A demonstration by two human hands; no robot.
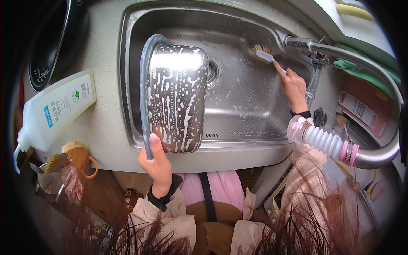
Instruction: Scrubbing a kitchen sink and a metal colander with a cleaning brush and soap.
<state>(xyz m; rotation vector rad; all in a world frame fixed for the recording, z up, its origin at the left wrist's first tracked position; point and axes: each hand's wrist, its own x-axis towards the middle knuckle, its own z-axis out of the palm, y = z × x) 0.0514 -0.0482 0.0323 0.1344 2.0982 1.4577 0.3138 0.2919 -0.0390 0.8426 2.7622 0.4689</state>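
My left hand (155,162) grips the blue-grey rim of a metal basin (178,102), thumb on the near end of the rim. The basin is tipped on its side over the left part of the stainless steel sink (236,127), and white suds and drops streak its outer wall. Its inside faces left, away from view. In my right hand (293,87) is the handle of a dish brush (264,54) with a white head and tan bristles. The brush is over the right side of the sink, apart from the basin. Part of the drain (213,73) shows beside the basin.
A curved metal faucet (366,54) with a white corrugated hose end (322,138) arches close to my right forearm. Left of the sink lie a large white detergent bottle (60,108) and a black pot (51,41). At right are a grater (358,108) and a dark scouring pad (320,117).
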